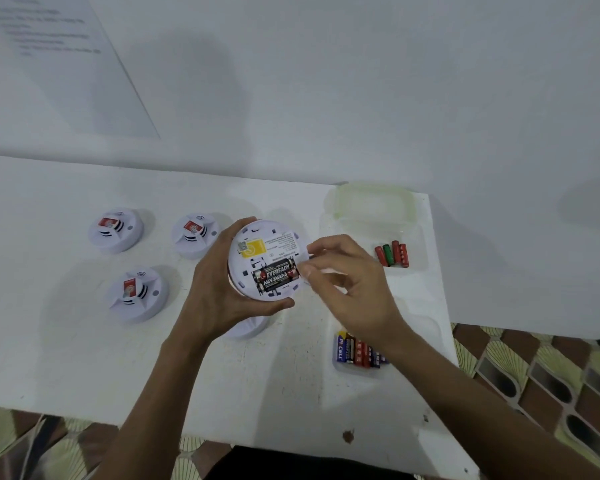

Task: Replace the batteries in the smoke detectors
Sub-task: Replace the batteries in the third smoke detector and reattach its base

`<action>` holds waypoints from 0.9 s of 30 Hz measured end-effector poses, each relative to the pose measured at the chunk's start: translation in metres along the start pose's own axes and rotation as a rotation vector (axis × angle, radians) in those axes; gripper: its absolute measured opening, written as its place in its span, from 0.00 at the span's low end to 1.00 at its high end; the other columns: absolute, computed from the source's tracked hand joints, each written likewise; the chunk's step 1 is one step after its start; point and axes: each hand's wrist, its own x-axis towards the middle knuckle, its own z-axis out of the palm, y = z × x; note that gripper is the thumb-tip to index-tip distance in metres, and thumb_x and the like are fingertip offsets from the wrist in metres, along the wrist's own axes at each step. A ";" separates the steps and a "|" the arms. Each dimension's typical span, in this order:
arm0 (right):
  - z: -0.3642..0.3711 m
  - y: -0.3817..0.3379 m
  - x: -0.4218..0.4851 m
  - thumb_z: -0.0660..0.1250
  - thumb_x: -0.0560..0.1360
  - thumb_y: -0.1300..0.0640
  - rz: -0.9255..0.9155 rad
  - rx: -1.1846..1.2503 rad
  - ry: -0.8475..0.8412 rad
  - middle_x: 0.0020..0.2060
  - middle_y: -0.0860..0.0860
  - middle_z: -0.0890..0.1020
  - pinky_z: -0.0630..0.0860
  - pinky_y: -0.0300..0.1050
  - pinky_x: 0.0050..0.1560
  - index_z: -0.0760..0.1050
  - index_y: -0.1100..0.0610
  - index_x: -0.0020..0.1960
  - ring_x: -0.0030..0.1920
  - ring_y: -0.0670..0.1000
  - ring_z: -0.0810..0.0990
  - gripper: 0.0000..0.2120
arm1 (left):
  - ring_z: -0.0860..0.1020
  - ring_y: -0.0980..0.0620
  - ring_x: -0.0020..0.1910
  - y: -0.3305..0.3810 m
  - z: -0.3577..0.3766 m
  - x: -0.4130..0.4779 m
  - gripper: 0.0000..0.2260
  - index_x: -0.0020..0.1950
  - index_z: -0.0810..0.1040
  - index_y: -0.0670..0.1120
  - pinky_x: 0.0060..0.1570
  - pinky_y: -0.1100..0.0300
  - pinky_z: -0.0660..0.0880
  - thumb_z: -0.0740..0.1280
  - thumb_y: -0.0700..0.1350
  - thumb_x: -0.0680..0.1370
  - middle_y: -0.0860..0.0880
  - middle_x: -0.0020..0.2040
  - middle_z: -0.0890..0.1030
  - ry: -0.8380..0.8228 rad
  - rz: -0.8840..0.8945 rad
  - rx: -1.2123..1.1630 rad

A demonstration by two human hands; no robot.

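My left hand [219, 289] grips a white smoke detector [257, 244] turned back side up above the table. Its open compartment holds two black Eveready batteries [276, 275]. My right hand [347, 282] has its thumb and fingertips at the detector's right edge beside the batteries; whether it pinches anything is unclear. Three more white detectors lie face up at the left: detector [115, 230], detector [195, 235] and detector [137, 294]. A white round piece [248, 329] lies on the table under my left hand.
A clear tray [371, 370] by the table's right edge holds several mixed batteries [357, 351]. Behind it, another clear tray holds several red and green batteries [392, 253]. A translucent lidded box [374, 202] stands at the back right. A white wall rises behind the table.
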 end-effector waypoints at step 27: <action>0.064 0.086 0.093 0.69 0.75 0.55 0.407 -1.024 -0.466 0.54 0.59 0.73 0.69 0.49 0.48 0.66 0.61 0.61 0.54 0.60 0.71 0.19 | 0.68 0.64 0.65 -0.064 -0.068 0.003 0.42 0.69 0.57 0.67 0.65 0.68 0.65 0.73 0.68 0.59 0.73 0.65 0.65 -0.138 -0.042 -0.007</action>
